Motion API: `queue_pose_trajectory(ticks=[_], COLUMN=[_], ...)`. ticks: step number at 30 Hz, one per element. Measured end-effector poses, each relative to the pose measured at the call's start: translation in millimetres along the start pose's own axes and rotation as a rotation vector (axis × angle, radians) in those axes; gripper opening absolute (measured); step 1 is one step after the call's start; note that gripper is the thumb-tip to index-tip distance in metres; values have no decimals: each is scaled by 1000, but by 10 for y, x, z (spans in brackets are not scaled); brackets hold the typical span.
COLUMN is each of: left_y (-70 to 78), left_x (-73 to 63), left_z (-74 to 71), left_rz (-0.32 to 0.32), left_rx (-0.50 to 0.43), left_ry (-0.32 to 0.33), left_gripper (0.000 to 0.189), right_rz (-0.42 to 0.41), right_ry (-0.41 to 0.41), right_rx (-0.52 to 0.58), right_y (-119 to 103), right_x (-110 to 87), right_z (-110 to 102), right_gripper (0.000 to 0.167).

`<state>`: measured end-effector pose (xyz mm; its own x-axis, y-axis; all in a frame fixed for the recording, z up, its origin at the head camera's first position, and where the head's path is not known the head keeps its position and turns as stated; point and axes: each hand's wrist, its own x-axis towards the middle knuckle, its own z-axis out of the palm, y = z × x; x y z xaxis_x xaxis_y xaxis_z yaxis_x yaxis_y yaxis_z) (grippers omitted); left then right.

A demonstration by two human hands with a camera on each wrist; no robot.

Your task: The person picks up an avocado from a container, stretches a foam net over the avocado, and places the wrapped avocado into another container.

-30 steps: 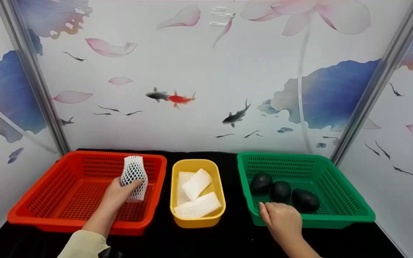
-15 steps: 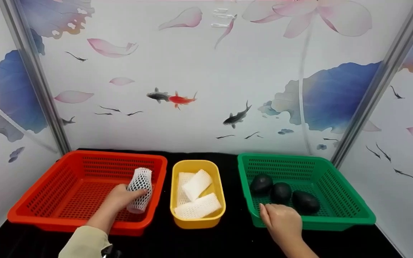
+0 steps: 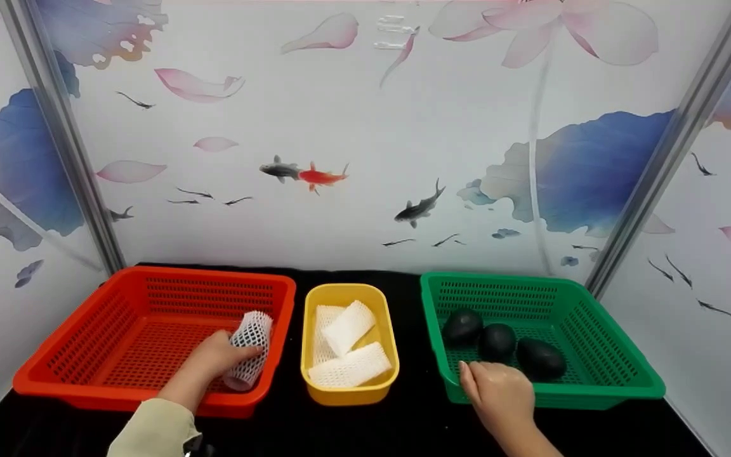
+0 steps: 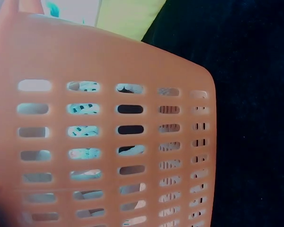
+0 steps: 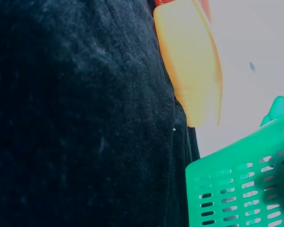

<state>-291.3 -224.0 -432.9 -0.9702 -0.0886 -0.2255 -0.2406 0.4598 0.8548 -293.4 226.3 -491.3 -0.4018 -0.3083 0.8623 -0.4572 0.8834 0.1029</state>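
Note:
In the head view my left hand [image 3: 216, 355] holds an avocado in a white foam net sleeve [image 3: 252, 336], low in the right front corner of the red basket [image 3: 73, 381]. My thumb lies across the net and something dark shows through its mesh. Parts of the net appear through the slots of the basket wall [image 4: 109, 61] in the left wrist view. My right hand [image 3: 499, 390] has its fingers curled at the front rim of the green basket [image 3: 606, 387] and grips there; the fingertips are hidden. Just beyond it lie several dark avocados [image 3: 540, 357].
Between the baskets stands a yellow tub [image 3: 349, 395] with several white foam net sleeves [image 3: 349, 364] in it. Black cloth [image 3: 403, 425] covers the table. Printed panels [image 3: 365, 241] close off the back and both sides.
My left hand has lowered the net-wrapped avocado toward the front right of the red basket and still holds it. The right hand has stayed in place.

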Motion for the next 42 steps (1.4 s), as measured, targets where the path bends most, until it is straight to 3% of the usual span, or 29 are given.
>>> queue_pose_trajectory(ticks=[8, 18, 27, 35, 42], left_y=[29, 15, -19, -15, -9], left_x=[-27, -17, -10, 8, 0], left_z=[17, -4, -5, -7, -18], left_rz=[-24, -20, 29, 22, 32], left_rx=[-76, -8, 55, 51, 151], left_ry=[-38, -50, -5, -7, 21], left_gripper=[54, 54, 58, 59, 62], right_rz=[1, 2, 2, -4, -4], right_ry=[12, 5, -15, -9, -16], right_rx=[11, 10, -4, -1, -6], right_y=[-1, 0, -10, -7, -7], right_x=[-10, -12, 6, 8, 3], right_z=[-4, 5, -9, -4, -16], right_gripper=[50, 49, 49, 48, 49])
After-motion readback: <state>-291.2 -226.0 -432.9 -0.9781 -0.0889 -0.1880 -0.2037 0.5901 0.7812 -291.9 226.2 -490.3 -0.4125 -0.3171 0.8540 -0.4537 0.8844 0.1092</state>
